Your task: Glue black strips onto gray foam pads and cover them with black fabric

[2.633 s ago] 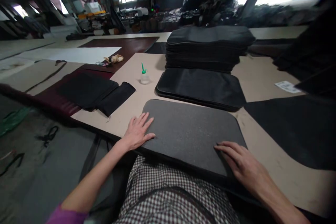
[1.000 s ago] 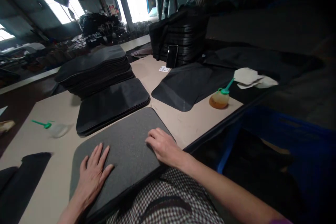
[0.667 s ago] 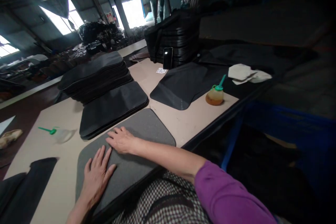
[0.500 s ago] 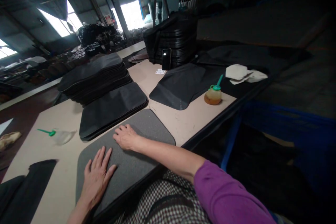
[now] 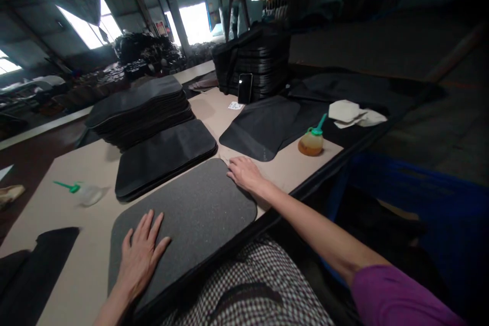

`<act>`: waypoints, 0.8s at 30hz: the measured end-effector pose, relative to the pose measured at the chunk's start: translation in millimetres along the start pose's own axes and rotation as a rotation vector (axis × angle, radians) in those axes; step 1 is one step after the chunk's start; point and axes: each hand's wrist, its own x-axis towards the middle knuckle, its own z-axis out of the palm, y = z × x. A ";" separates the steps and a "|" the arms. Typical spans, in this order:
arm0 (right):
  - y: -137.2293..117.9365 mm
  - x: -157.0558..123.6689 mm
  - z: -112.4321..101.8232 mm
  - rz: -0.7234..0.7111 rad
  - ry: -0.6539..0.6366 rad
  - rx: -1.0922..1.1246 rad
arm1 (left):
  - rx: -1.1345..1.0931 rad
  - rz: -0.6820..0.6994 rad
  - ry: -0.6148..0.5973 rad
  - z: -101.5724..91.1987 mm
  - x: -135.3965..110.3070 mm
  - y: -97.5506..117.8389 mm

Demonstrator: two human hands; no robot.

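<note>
A grey, speckled flat panel with rounded corners lies in front of me at the table's near edge. My left hand rests flat on its left part, fingers spread and holding nothing. At the panel's far right edge is my right hand, its fingers close together and bent. What is under those fingertips, if anything, is hidden. Just beyond the panel lies a low stack of black rounded sheets. A dark sheet lies past my right hand.
A taller stack of black sheets stands at back left. Squeeze bottles with green nozzles stand right and left. A phone leans on a black pile. A white cloth lies right; black fabric lies left.
My right hand has moved right and away from me, from the middle of the grey panel to its far right edge. My left hand stays flat in place.
</note>
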 end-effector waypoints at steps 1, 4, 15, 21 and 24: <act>-2.4 -0.7 -2.2 0.006 0.010 0.004 | -0.001 -0.009 -0.006 -3.1 0.2 1.7; -12.8 -3.3 -4.7 -0.002 0.048 0.043 | -0.030 -0.033 -0.049 -17.3 -1.6 10.7; 22.5 5.9 56.5 -0.123 0.171 0.191 | -0.394 -0.194 0.124 -36.9 -15.1 -5.2; 16.5 2.2 49.7 -0.077 0.139 0.207 | -0.471 -0.554 0.287 -21.2 -35.4 -81.8; 14.1 0.8 47.0 -0.055 0.127 0.209 | -0.487 -0.575 0.263 -11.7 -40.2 -101.5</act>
